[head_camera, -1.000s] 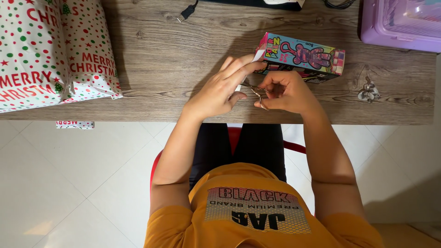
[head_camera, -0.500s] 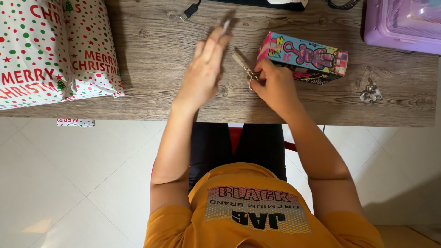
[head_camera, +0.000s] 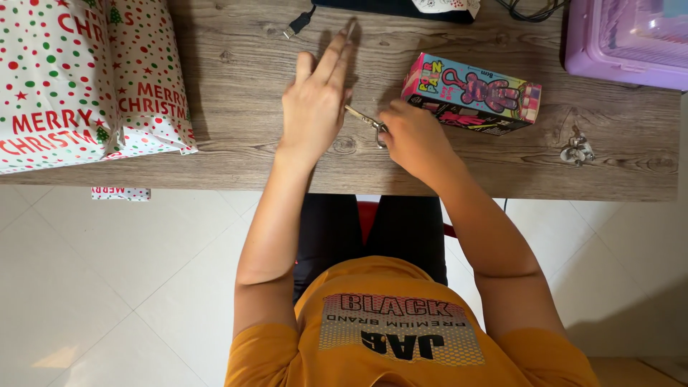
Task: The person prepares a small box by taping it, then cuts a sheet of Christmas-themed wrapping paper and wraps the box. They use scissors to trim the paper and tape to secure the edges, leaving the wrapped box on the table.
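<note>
The grey-brown wood-grain bench (head_camera: 244, 86) carries a white wrapped parcel dotted red and green with red lettering (head_camera: 79, 79) at far left, a multicoloured cardboard box with a pink bear figure (head_camera: 473, 93), silver metal scissors (head_camera: 365, 120), and a lilac plastic case (head_camera: 623, 39) far right.

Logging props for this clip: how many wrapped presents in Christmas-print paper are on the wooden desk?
2. One large white gift in red-and-green dotted paper lies at the desk's far left, cut off by the frame; a narrower matching wrapped gift lies against its right side. Others may lie out of view.
</note>
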